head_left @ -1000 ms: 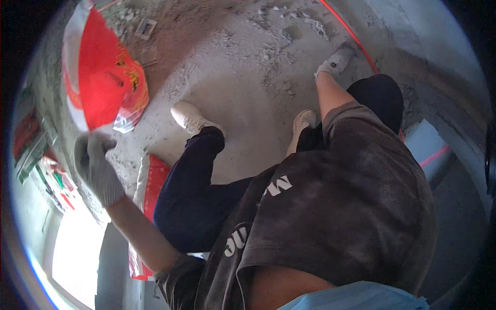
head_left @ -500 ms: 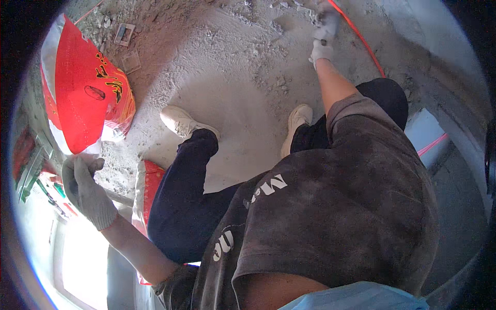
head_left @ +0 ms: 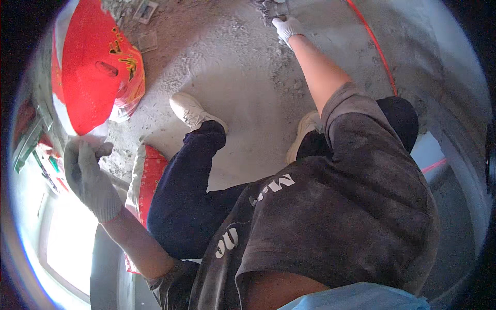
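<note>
One left hand (head_left: 89, 175): at 9 o'clock, in a pale knit glove. Its fingers are bent and pinch the bottom tip of a big red bag (head_left: 85, 67).
Bag place: at 10 o'clock, with white on its edge and its pointed end pulled to the left hand.
One right hand (head_left: 288, 30): between 12 and 1 o'clock, in a white glove. Its fingers curl in, but I cannot tell how tightly, or what they hold.
Grey rubble (head_left: 266, 9): at 12 o'clock, just past the right hand.
Small red bag (head_left: 153, 173): near 9 o'clock, beside the left leg (head_left: 188, 191).
Pale shoes (head_left: 190, 109): one at 10 o'clock, one at 2 o'clock, on the dusty floor (head_left: 248, 129).
Orange-red hose (head_left: 374, 40): between 1 and 2 o'clock, bending across the floor.
</note>
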Demonstrator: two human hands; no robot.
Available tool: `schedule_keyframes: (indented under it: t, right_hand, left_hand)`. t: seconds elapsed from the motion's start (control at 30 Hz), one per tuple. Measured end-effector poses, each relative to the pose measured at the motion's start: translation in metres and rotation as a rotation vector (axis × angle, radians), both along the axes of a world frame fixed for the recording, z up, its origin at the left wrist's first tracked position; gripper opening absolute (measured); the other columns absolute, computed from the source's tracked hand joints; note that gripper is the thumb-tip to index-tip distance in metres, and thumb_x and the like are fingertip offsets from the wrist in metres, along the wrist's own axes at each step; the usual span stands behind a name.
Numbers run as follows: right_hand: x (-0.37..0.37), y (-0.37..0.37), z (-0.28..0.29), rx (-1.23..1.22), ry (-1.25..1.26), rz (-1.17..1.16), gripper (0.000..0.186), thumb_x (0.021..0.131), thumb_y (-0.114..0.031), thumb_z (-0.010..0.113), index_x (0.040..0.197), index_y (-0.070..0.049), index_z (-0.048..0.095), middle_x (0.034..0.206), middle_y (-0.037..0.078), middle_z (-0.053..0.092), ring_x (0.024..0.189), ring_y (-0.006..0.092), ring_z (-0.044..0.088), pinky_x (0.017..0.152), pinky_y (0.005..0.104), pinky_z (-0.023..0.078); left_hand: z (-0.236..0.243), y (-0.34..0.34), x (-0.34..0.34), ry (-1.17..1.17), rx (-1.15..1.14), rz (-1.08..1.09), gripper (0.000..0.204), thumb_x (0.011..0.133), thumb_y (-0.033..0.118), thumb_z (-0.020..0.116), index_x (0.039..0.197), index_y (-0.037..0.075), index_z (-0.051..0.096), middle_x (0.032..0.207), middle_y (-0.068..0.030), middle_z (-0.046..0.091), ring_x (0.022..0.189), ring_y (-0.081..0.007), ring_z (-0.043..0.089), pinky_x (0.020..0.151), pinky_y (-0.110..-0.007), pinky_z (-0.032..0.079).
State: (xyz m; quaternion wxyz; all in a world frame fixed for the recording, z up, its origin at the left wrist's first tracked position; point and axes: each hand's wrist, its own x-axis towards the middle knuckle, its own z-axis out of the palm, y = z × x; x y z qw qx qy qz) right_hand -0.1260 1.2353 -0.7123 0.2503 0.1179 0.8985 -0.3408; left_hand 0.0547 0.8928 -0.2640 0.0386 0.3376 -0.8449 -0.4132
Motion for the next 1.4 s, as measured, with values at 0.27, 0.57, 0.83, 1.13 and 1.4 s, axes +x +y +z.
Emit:
schedule_keyframes:
  t: [0.27,0.57,0.83,1.13,1.4]
  right_hand:
    - [0.011,-0.066,0.051,-0.471,-0.308,-0.215,0.024,0.089,-0.028,0.071,0.101,-0.009,0.064,0.064,0.001,0.057,0.046,0.0128,0.050,0.042,0.0336,0.043]
    - [-0.036,-0.073,0.222,-0.346,-0.341,0.159,0.023,0.088,-0.029,0.069,0.094,-0.010,0.057,0.063,0.000,0.054,0.043,0.0108,0.046,0.039,0.0313,0.039]
    - [-0.078,-0.119,0.424,-0.186,-0.233,0.630,0.026,0.090,-0.034,0.065,0.095,-0.009,0.058,0.064,-0.001,0.052,0.047,0.0089,0.046,0.043,0.0279,0.040]
    - [-0.091,-0.185,0.468,-0.066,-0.164,0.692,0.030,0.089,-0.040,0.066,0.103,-0.014,0.063,0.068,-0.002,0.055,0.047,0.0093,0.051,0.044,0.0282,0.044]
    - [-0.094,-0.200,0.460,-0.032,-0.215,0.663,0.029,0.089,-0.040,0.067,0.100,-0.014,0.063,0.066,-0.002,0.053,0.045,0.0102,0.044,0.043,0.0280,0.039]
  left_hand:
    - [0.000,0.001,0.005,0.049,0.135,0.054,0.015,0.095,0.012,0.056,0.086,0.001,0.062,0.077,-0.0030,0.060,0.068,-0.0117,0.059,0.067,-0.027,0.048]
    - [0.003,-0.027,-0.007,0.025,-0.114,0.002,0.025,0.086,0.020,0.063,0.105,0.004,0.061,0.095,-0.0090,0.065,0.083,-0.0188,0.063,0.074,-0.032,0.050]
    - [0.015,-0.041,-0.026,-0.164,-0.859,-0.484,0.058,0.084,0.022,0.062,0.140,0.032,0.050,0.152,-0.0149,0.037,0.138,-0.0375,0.038,0.109,-0.055,0.038]
    - [0.009,-0.053,-0.044,-0.217,-0.680,-0.623,0.045,0.093,0.025,0.052,0.138,0.029,0.048,0.134,-0.0167,0.053,0.117,-0.0380,0.057,0.093,-0.049,0.049]
    - [0.006,-0.058,-0.038,-0.130,-0.448,-0.444,0.037,0.091,0.028,0.052,0.124,0.012,0.055,0.100,-0.0222,0.069,0.098,-0.0401,0.066,0.085,-0.049,0.051]
